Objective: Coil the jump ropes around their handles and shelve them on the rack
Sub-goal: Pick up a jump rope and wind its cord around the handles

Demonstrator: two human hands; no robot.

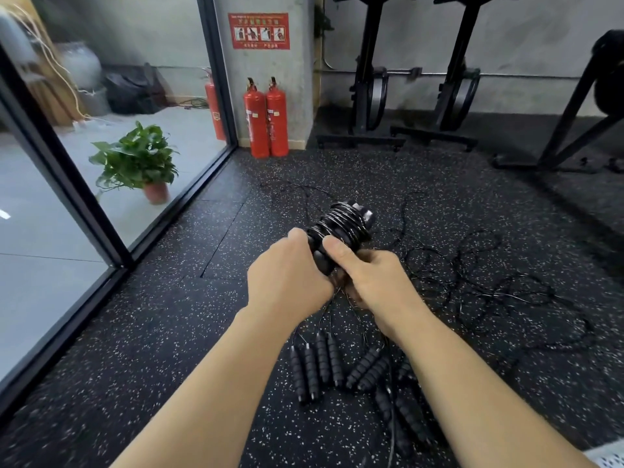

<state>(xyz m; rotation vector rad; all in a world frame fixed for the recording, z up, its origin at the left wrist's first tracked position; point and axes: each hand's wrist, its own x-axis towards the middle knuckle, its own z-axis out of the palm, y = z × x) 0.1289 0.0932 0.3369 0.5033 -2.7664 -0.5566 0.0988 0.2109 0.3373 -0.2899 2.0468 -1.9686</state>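
A person holds a black bundle of handles (341, 228) up in the air, above the floor (162, 332). The bundle points away from the person and a little to the right. A thin black rope (349, 216) goes round and round the far half of it in tight rings.

The left hand (288, 275) grips the near end of the bundle from the left side. Its thumb lies on top, close to the first ring of rope. The right hand (374, 282) grips the same end from the right side, and its thumb presses on top too. The two thumbs are just beside each other. The other fingers of both hands curl under the bundle and are mostly hidden. Some thin rope hangs down from between the hands.

Below the arms, many loose handles (324, 366) lie on the floor. They are black and bumpy, and they lie close together in pairs. To the right, a mess of tangled ropes (489, 292) spreads over the floor.

The floor is dark with little white spots. Two red fire extinguishers (266, 119) stand by a grey post at the back, with a red sign (259, 31) above them. A green plant (138, 160) in a pot sits behind the glass wall (84, 204) on the left. Black exercise bikes (368, 82) stand by the back wall.
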